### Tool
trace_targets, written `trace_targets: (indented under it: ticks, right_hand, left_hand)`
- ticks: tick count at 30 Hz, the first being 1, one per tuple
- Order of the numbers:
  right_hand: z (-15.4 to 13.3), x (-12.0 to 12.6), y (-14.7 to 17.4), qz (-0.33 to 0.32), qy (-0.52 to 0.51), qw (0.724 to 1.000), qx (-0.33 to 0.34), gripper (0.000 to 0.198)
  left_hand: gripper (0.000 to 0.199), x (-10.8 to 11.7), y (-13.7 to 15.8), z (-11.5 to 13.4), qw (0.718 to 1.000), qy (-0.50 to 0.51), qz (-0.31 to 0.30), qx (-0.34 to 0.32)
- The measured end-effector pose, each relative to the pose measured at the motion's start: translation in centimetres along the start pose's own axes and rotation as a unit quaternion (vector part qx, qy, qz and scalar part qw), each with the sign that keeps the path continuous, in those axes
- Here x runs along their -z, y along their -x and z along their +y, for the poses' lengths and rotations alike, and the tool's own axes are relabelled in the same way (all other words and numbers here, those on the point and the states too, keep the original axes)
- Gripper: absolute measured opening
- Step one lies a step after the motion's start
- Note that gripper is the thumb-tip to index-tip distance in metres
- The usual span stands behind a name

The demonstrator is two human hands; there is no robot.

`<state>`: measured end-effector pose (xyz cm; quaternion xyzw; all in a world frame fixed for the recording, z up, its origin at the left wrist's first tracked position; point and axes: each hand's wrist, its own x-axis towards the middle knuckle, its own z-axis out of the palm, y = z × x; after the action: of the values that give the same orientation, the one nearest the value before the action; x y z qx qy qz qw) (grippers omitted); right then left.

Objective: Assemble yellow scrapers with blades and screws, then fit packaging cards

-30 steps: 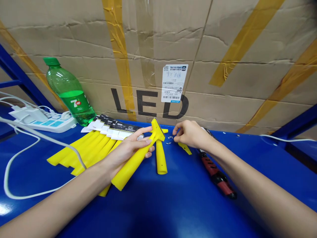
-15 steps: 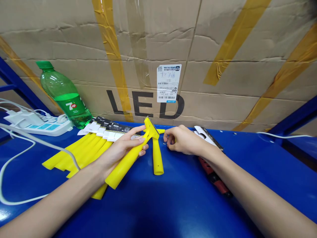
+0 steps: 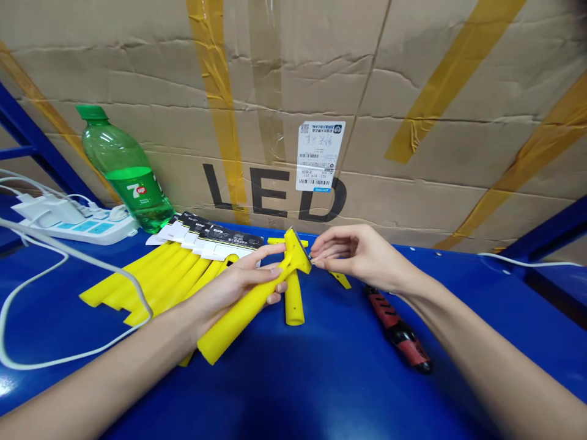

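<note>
My left hand [image 3: 241,282] is wrapped round the handle of a yellow scraper [image 3: 238,318], whose wide head with a dark metal edge points up and right. At that head, the fingertips of my right hand [image 3: 360,255] pinch a tiny metal piece that looks like a screw [image 3: 313,261]. Beneath the held tool, a second yellow scraper [image 3: 294,305] lies on the blue surface, partly hidden. A small flat yellow piece [image 3: 340,280] rests under my right hand. Near my right wrist lies a red and black powered screwdriver [image 3: 398,330].
Several yellow scrapers [image 3: 151,281] with black and white sleeves [image 3: 232,237] lie in a row at left. Behind them stand a green bottle [image 3: 137,189] and a white power strip [image 3: 96,227] with a loose cable [image 3: 137,287]. A large cardboard box [image 3: 151,79] closes off the back.
My right hand has risen from the blue surface and come to the scraper's head with the tiny piece. The scraper in my left hand has shifted slightly right and down.
</note>
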<state>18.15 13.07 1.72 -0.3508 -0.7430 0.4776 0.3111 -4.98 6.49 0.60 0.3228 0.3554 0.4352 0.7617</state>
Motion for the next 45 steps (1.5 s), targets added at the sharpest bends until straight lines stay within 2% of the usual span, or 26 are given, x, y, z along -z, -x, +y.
trace_targets:
  ticks: [4, 8, 11, 16, 21, 25, 32, 35, 45]
  right_hand:
    - [0.1, -1.4, -0.1, 0.036, 0.027, 0.998, 0.036, 0.018]
    - [0.3, -2.2, 0.2, 0.079, 0.111, 0.987, 0.088, 0.013]
    - [0.6, -2.4, 0.4, 0.093, 0.115, 0.983, 0.113, 0.01]
    - [1.0, -2.2, 0.3, 0.089, 0.076, 0.988, 0.098, 0.009]
    - [1.4, -1.2, 0.2, 0.092, 0.055, 0.992, 0.066, 0.03]
    - [1.3, -0.9, 0.3, 0.057, 0.012, 0.998, 0.034, 0.041]
    - [1.1, -0.9, 0.2, 0.058, -0.033, 0.997, 0.039, 0.037]
    - [1.4, -0.8, 0.1, 0.054, -0.02, 0.997, 0.051, 0.037]
    - [0.9, -0.7, 0.5, 0.047, -0.04, 0.998, 0.02, 0.034]
  left_hand:
    - [0.052, -0.4, 0.4, 0.3, 1.0, -0.007, -0.006, 0.017]
    - [0.052, -0.4, 0.4, 0.4, 1.0, 0.008, 0.002, 0.01]
    - [0.056, -0.2, 0.2, 0.2, 0.999, 0.031, 0.003, -0.002]
    - [0.061, -0.1, 0.4, 0.3, 1.0, 0.013, -0.018, -0.005]
    - [0.053, 0.0, 0.6, 0.5, 0.998, -0.009, -0.067, 0.005]
    - [0.048, 0.0, 0.6, 0.4, 0.999, -0.002, -0.053, -0.007]
    - [0.063, -0.3, 1.1, 1.0, 0.998, -0.013, -0.067, 0.013]
    - [0.068, -0.3, 1.3, 1.1, 0.997, -0.013, -0.069, 0.022]
    - [0.059, -0.5, 1.2, 1.0, 0.997, -0.018, -0.077, 0.002]
